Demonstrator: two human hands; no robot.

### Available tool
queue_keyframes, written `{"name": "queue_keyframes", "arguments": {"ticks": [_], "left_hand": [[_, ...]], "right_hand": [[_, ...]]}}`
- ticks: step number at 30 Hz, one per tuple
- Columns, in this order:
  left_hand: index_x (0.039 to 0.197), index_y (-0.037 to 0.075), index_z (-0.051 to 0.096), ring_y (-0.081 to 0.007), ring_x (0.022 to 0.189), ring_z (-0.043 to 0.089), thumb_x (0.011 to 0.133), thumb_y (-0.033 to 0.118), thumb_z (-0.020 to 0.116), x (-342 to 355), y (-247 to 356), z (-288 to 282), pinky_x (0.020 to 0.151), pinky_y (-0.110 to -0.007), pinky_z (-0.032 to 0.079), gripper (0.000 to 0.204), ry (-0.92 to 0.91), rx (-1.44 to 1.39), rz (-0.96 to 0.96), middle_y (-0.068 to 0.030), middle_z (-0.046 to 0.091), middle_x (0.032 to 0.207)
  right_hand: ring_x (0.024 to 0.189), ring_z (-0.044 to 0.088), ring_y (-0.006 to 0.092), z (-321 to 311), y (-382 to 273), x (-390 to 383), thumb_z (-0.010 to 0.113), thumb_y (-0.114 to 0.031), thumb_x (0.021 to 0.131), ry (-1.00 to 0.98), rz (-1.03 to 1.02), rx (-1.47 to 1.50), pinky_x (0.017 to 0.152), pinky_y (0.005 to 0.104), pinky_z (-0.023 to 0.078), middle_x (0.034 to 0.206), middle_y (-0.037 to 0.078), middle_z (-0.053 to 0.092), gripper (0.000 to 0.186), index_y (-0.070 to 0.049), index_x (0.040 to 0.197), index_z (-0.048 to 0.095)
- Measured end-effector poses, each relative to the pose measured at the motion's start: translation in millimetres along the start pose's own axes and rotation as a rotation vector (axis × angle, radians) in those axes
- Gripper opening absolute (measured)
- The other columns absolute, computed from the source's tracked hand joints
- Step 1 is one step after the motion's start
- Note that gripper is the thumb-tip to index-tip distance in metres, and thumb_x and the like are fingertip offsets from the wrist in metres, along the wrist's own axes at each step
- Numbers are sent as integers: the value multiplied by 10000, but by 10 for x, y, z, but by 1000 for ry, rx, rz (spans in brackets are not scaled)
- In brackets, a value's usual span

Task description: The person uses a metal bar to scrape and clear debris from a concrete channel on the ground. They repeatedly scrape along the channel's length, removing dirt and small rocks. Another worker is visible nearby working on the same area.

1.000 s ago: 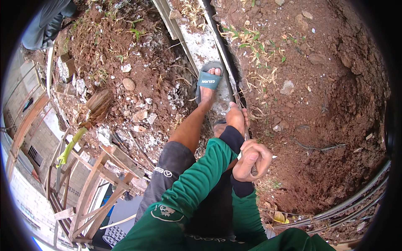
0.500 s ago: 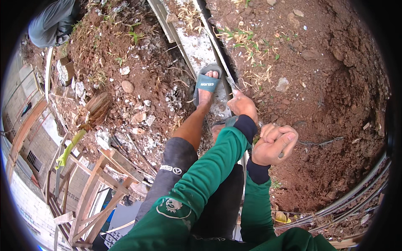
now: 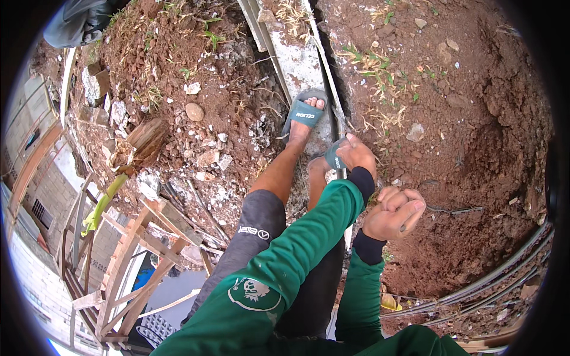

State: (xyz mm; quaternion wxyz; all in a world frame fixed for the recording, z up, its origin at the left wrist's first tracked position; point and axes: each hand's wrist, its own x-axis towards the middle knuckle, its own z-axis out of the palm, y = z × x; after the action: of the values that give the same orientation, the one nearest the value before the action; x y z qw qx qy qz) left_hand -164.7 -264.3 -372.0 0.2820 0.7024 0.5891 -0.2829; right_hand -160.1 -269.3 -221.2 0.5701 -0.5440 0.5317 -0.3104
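Note:
My left hand (image 3: 358, 155) is closed beside the near end of a long, narrow board (image 3: 325, 62). Whatever its fingers grip is hidden. To its right and nearer me, my right hand (image 3: 393, 212) forms a fist over the brown soil. A small grey rounded end pokes from that fist by the thumb; the rest is covered by the fingers. My feet, in grey-green slide sandals (image 3: 306, 113), rest on a whitish strip of ground (image 3: 294, 62) left of the board. The left forearm partly hides my legs.
Loose soil with stones (image 3: 195, 111) lies on the left, near a cut stump (image 3: 147, 141). A wooden frame (image 3: 139, 249) stands lower left. Long rods or cables (image 3: 475, 293) curve along the lower right. Another person's trouser leg (image 3: 74, 24) shows top left.
The view has shifted, so the ground and feet appear further right, and the second sandal is more visible. Both hands stay closed near the board; the right fist has turned slightly.

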Motion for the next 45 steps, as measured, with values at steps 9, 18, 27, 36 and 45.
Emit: {"name": "queue_keyframes", "arguments": {"ticks": [9,18,27,36,45], "left_hand": [[836,104,486,-185,475,444,988,382,403,608,-358,-457,400,-364,335,327,-858,-304,-351,-34,471,647],[877,69,491,-142,395,421,990,327,426,550,-114,-1050,344,-291,334,289,-716,32,-249,-30,442,567],[863,65,515,-138,447,490,982,275,457,976,-601,-839,359,-289,320,249,-828,178,166,-32,483,597],[933,-10,587,-285,667,574,950,266,493,136,-72,-341,564,-384,433,292,-479,-59,-330,-169,595,792],[985,-62,649,-380,885,656,915,308,534,238,-386,348,743,-456,520,394,-193,188,-155,-236,664,984]], "right_hand": [[501,392,133,16,-53,-489,377,-180,994,-207,-24,-116,593,318,458,553,52,412,323,39,781,483],[605,514,231,-166,-131,-952,576,-82,899,-687,-108,-215,745,435,467,678,94,539,104,18,926,584],[1054,498,209,-234,-767,-388,393,-576,934,-431,1126,71,894,355,421,1188,145,493,729,51,1307,384],[428,342,66,-422,-318,245,415,-190,1002,-59,1768,710,376,193,338,618,7,405,244,-41,809,422],[371,319,90,-410,-325,722,386,-190,1003,-52,1857,536,347,209,316,537,-9,364,251,-58,795,428]]}}
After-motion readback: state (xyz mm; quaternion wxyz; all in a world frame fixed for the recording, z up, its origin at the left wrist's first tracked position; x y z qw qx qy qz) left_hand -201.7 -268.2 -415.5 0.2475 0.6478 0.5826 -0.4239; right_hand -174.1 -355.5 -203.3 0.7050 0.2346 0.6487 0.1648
